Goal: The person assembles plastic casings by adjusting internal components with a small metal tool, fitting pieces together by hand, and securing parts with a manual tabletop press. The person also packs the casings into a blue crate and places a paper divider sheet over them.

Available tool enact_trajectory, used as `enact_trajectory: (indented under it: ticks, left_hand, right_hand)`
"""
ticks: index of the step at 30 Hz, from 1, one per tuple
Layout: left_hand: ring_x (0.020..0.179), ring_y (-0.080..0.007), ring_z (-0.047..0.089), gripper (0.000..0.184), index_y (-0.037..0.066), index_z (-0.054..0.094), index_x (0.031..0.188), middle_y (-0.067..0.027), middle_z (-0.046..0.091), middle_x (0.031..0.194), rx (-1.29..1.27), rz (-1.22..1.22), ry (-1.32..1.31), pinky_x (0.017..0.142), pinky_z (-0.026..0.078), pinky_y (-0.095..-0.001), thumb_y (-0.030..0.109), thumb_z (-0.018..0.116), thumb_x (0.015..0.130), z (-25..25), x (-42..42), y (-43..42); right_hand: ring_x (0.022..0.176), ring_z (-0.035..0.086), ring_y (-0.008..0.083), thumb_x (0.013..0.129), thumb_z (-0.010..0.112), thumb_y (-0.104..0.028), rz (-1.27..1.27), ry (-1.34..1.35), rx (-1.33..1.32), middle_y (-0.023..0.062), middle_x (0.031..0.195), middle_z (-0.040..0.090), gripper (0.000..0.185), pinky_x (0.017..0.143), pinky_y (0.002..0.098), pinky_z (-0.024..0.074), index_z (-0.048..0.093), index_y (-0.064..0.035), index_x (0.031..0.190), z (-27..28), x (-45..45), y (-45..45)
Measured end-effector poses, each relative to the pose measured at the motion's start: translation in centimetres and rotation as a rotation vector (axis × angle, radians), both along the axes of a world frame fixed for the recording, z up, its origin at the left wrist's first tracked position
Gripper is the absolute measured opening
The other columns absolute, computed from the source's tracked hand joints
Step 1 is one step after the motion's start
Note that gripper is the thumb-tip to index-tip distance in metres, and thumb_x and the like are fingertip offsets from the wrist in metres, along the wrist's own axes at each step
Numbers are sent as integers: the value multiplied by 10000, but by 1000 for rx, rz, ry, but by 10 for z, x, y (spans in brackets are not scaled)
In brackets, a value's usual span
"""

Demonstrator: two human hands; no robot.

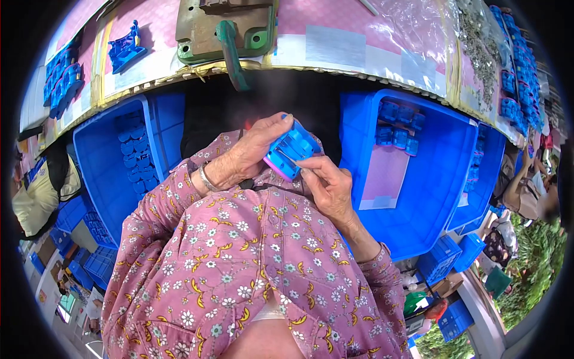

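Floral-print shirt fabric [233,263] fills the foreground; off the near edge of the table [293,18], the left hand [260,142] grasps a moulded, ribbed blue plastic part [293,145] with pink rim; the right hand [330,184] pinches at its side, pinch contents indeterminate; a round-cornered metal fixture's [199,29] green lever [230,51] overhangs that edge

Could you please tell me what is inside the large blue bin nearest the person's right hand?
The bin holds a cluster of blue parts towards its far end and a pink sheet. Whatever lies beneath either is covered and cannot be seen.
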State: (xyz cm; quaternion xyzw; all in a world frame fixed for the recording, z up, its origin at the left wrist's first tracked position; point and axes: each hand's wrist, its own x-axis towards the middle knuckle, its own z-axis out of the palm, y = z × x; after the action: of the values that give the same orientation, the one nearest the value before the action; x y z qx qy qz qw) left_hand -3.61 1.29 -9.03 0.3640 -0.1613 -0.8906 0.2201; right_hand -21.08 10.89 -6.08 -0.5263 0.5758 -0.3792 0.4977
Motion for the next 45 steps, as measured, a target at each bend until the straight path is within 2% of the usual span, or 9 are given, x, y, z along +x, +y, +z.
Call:
enact_trajectory:
  ticks: [9,18,24,25,28,30,36,41,45]
  left_hand:
    - [832,-106,680,382,59,603,1068,-37,662,922,9,-32,-8,745,578,-258,434,561,1006,-11,-3,1]
    - [834,-109,680,390,52,606,1075,-40,662,924,-16,-51,-4,757,578,-264,433,554,1010,-13,-5,-1]
    - [864,-114,682,407,40,609,1092,-51,667,940,-36,-70,21,765,581,-271,434,549,1011,-16,-2,-1]
    - [869,-117,683,409,38,609,1097,-55,669,942,-40,-72,21,769,584,-276,433,549,1011,-17,-2,-2]
    - [873,-142,690,425,30,608,1124,-73,672,957,185,-69,-44,785,594,-298,435,556,1006,-5,-1,-5]
    - [881,-159,695,441,23,607,1137,-83,674,974,122,-48,7,795,598,-313,440,566,999,-4,0,-4]
    - [903,-178,696,469,20,605,1144,-97,673,1016,137,-26,9,804,601,-337,461,568,990,3,1,-10]
    - [924,-189,694,484,24,594,1162,-102,671,1047,141,-33,13,807,601,-342,476,545,996,-10,0,-5]
    - [933,-196,696,475,29,584,1176,-101,671,1059,136,-40,21,801,600,-343,467,546,996,-2,-1,-7]
  right_hand:
    - [684,645,71,929,615,2,-85,-109,86,63,745,703,113,592,236,488,665,-16,1029,-5,1,9]
    - [638,555,31,937,601,-11,-143,-166,109,13,712,666,125,575,211,439,669,-18,1041,-10,3,16]
    - [637,537,24,943,599,-19,-146,-179,95,-9,706,644,125,575,207,428,664,-15,1050,-9,4,16]
    - [637,526,20,946,597,-22,-204,-291,164,-17,712,634,125,574,202,417,660,-12,1054,-8,4,16]
    - [640,472,2,963,593,-40,-370,-556,325,-51,742,588,114,568,180,363,643,4,1056,1,0,10]
    - [644,466,-7,961,599,-43,-402,-287,104,-51,736,585,96,563,179,353,636,2,1038,11,1,-3]
    - [661,463,-6,962,600,-37,-383,-247,45,-51,748,590,85,566,184,355,627,0,1035,-2,0,12]
    - [685,500,1,960,602,-33,-447,-302,102,-42,767,613,84,596,181,372,626,0,1034,-7,-5,16]
    - [652,478,2,965,597,-52,-530,-342,126,-52,737,586,92,571,191,355,636,-7,1036,-14,-4,15]
